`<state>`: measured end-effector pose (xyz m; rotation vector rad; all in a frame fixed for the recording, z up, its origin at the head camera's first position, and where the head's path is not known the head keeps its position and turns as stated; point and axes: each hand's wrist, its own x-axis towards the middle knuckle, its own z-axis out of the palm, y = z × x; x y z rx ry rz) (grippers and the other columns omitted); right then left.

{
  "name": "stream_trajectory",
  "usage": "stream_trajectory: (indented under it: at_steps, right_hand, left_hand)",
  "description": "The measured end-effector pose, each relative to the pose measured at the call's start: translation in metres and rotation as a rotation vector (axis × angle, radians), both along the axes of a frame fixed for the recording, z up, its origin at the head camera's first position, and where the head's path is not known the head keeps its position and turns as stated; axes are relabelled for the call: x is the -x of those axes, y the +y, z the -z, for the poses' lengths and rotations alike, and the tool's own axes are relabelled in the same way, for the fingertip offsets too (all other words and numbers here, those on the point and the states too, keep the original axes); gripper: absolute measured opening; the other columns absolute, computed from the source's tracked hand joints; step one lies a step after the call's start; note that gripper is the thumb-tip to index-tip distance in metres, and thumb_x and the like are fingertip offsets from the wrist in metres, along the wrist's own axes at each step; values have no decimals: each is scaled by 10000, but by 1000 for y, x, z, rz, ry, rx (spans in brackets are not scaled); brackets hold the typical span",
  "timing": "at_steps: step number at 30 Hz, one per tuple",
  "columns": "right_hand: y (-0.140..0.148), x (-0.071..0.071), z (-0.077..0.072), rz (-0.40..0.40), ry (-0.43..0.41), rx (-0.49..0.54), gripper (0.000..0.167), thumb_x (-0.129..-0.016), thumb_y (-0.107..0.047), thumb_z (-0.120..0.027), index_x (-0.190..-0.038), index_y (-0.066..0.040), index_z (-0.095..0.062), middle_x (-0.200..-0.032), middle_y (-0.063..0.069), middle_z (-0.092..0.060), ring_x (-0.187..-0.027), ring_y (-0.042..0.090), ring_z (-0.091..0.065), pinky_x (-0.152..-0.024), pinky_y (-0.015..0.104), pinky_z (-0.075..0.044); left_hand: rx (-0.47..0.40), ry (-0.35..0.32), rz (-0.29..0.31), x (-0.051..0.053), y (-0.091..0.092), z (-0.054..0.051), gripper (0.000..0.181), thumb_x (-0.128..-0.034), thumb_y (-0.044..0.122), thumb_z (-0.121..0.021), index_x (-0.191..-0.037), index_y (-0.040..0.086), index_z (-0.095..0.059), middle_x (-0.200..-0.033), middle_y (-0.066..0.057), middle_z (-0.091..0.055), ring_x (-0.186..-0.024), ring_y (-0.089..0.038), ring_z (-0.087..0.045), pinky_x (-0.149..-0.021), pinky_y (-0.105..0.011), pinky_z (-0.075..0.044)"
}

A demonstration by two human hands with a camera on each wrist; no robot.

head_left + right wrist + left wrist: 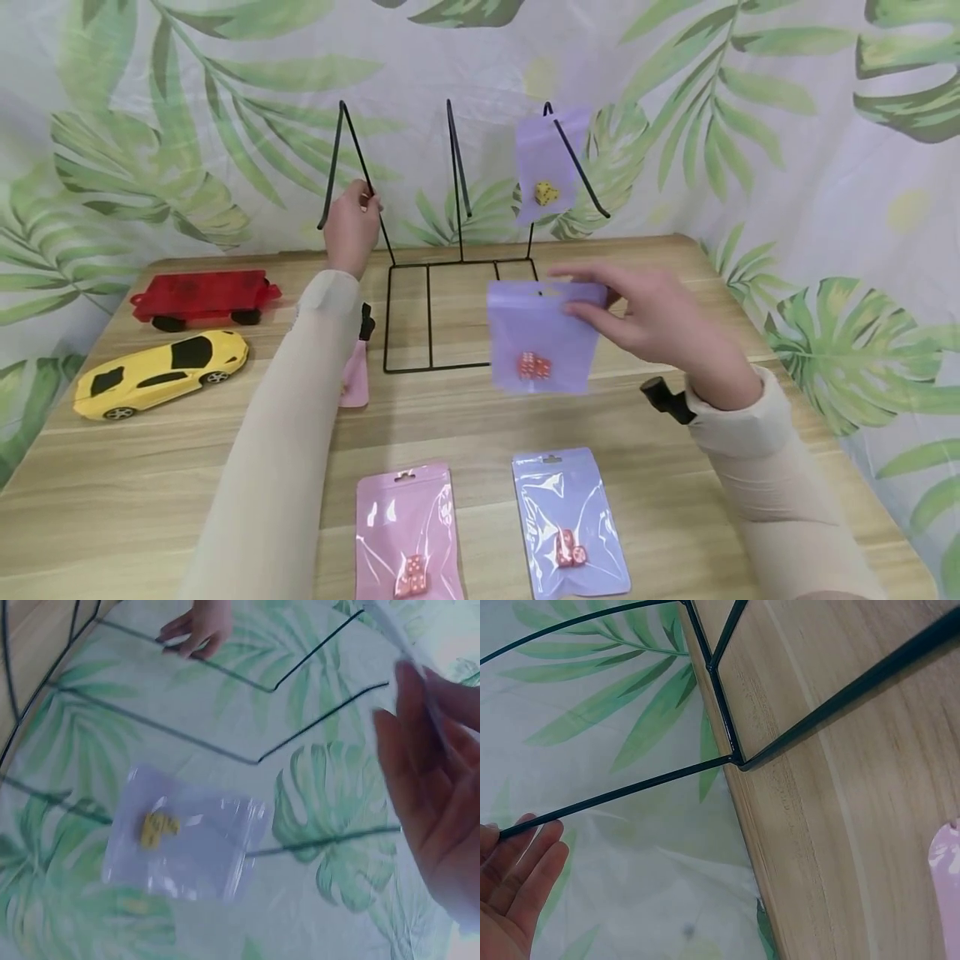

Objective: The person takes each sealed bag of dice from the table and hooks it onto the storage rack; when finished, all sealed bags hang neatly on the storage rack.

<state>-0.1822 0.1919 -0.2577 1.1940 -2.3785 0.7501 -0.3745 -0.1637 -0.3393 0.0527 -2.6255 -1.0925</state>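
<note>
While the left hand (pixel 351 227) held the rack (pixel 429 317) by its left wire, the right hand (pixel 652 315) pinched, near the rack's front right, a bag (pixel 543 329) that seemed light, limp and slick, best gripped as then, by the top edge above the dice (pixel 533 365).

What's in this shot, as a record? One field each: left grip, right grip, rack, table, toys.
left grip: pinches a wire on the left side of the black rack
right grip: holds purple bag with red dice near its top edge
rack: three arms; bag with yellow dice hangs on the right one
table: front pink bag and front blue bag, dice in each; second pink bag partly hidden behind left sleeve
toys: yellow car, red wheeled toy, both left
</note>
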Motion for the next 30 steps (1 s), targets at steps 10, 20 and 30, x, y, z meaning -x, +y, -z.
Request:
stream_trajectory:
  at_steps: [10, 20, 30]
  right_hand:
    - [-56, 23, -14, -149, 184, 318, 326, -827, 34, -755, -1137, 39, -652, -1050, 153, -720, -676, 115, -655, -665, 157, -527]
    - [-74, 49, -9, -111, 183, 345, 256, -881, -9, -723, -1127, 30, -664, -1013, 154, -719, -662, 143, -639, -598, 225, -535]
    - [-82, 70, -3, -44, 210, 362, 224, -902, -44, -711, -1119, 7, -682, -986, 147, -728, -630, 128, -588, -576, 227, -500]
  left_hand:
    - [7, 35, -12, 3, 2, 6, 291, -1069, 249, -430, -1219, 69, -602, -1159, -94, -714, -898, -296, -674, -655, -367, -432]
    - [1, 50, -16, 4, -1, 5, 286, -1066, 246, -436, -1208, 67, -607, -1164, -93, -711, -928, -300, -675, -691, -400, -447]
    - [19, 61, -23, 3, 0, 5, 287, -1070, 243, -428, -1204, 71, -615, -1155, -94, -709, -914, -303, -664, -728, -436, -475]
